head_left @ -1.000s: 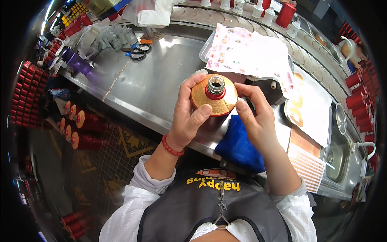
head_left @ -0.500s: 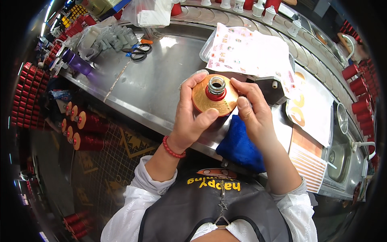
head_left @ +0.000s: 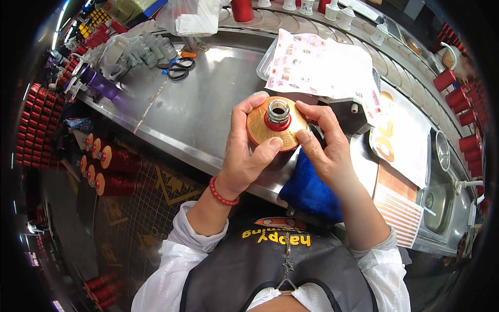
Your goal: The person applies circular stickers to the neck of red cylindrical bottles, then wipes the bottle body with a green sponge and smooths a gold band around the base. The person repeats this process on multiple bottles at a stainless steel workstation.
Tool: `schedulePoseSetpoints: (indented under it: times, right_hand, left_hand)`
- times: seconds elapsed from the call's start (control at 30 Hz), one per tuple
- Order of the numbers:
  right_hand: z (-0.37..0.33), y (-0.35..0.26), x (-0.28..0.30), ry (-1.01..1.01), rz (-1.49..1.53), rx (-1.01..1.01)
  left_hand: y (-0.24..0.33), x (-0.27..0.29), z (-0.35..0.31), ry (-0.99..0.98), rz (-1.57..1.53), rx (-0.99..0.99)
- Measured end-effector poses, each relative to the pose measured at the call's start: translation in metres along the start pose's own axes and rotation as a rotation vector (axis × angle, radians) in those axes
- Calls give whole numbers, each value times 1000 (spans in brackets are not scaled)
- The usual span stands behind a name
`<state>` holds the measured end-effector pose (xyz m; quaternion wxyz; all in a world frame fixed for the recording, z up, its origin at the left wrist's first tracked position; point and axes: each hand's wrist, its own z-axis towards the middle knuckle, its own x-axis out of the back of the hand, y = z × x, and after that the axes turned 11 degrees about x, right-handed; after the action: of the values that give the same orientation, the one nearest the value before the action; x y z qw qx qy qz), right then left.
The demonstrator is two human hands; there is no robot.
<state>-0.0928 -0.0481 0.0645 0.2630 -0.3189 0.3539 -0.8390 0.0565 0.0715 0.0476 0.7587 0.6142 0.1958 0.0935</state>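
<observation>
Between my two hands is a red bottle with an uncapped clear glass neck, seen from above; a round gold sticker (head_left: 255, 128) rings the neck and covers the shoulder. My left hand (head_left: 244, 136) wraps the left side, with its thumb lying on the sticker's near edge. On the other side, my right hand (head_left: 328, 145) pinches the sticker's right rim with fingertips and thumb. The bottle's body is mostly hidden below the sticker and hands. Just under my right hand lies a blue cloth (head_left: 310, 187).
Black-handled scissors (head_left: 181, 68) and a purple bottle (head_left: 99, 83) are on the steel table (head_left: 171, 119). A black box-shaped device (head_left: 349, 115) stands right of my hands, by a paper-covered tray (head_left: 322, 65). White sheets hold gold stickers (head_left: 385, 148). A curved conveyor (head_left: 405, 67) carries bottles behind.
My right thumb has straightened and come down onto the gold sticker's right edge. The bottle has shifted very slightly. Red and white bottles have moved along the conveyor.
</observation>
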Motion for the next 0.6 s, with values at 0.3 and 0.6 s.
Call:
schedulePoseSetpoints:
  times: [0.3, 0.6]
  right_hand:
    - [12, -15, -4, 39, -115, 144]
    - [9, -14, -10, 17, -126, 60]
  left_hand:
    - [2, 11, 2, 25, -132, -65]
    - [-12, 16, 9, -16, -50, -166]
